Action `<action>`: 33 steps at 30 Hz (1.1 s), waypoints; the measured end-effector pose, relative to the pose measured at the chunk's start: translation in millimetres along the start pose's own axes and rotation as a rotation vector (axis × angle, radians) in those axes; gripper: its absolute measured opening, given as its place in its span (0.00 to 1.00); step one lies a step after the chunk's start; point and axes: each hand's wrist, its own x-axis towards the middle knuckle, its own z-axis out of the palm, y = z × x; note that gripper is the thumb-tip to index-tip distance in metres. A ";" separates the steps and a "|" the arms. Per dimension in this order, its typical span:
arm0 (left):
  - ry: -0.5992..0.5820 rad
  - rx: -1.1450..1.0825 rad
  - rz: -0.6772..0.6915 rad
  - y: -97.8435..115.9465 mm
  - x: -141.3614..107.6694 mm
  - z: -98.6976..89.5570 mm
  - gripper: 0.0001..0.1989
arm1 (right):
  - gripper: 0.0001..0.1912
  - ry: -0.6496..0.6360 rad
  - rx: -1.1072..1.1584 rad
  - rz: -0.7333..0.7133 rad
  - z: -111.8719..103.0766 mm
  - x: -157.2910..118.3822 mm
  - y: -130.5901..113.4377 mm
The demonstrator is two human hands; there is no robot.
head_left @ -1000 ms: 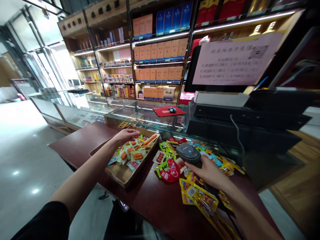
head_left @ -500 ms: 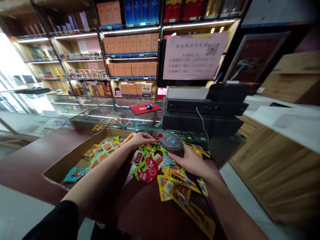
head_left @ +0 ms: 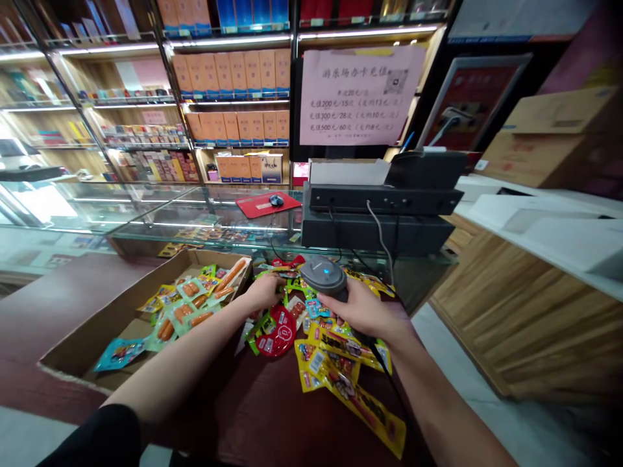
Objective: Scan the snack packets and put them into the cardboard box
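Note:
My right hand (head_left: pixel 363 308) is wrapped round a dark grey handheld scanner (head_left: pixel 324 275) with a small blue light, held above the snack packets. Bent fingers of my left hand (head_left: pixel 267 290) reach down into the pile just left of the scanner; their tips are partly hidden, so I cannot make out what they hold. Below them lies a round red packet (head_left: pixel 276 332) beside green packets. Long yellow packets (head_left: pixel 363 402) spread toward the front right. On the left, an open cardboard box (head_left: pixel 73 337) contains sausage packets (head_left: pixel 182 310) and a blue packet (head_left: pixel 121 353).
Behind the pile stand a glass display counter (head_left: pixel 204 217), a red mouse pad (head_left: pixel 250 205) with a mouse, and a black cash-register unit (head_left: pixel 379 224) with hanging cables. The scanner's cord runs along my right forearm. Shelves of boxes fill the back; a wooden cabinet (head_left: pixel 491 318) is at right.
My left hand has moved down and closer to the packets, and the red item at its fingertips is no longer seen there. The camera view has shifted right. My right hand still holds the scanner.

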 end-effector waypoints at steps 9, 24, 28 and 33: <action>0.008 0.244 0.034 -5.0 -1.3 0.0 0.16 | 0.19 0.017 -0.031 0.014 2.3 -1.8 -3.3; 0.119 -0.311 -0.122 -0.5 -5.5 -39.1 0.11 | 0.20 -0.072 -0.034 -0.057 10.6 -0.3 -0.1; 0.104 -0.574 -0.169 10.8 -12.5 -59.7 0.15 | 0.20 -0.077 -0.008 -0.068 14.6 -1.9 -3.5; 0.080 -0.740 -0.192 25.4 -28.1 -89.5 0.17 | 0.20 -0.078 0.060 -0.065 18.4 -7.8 -15.6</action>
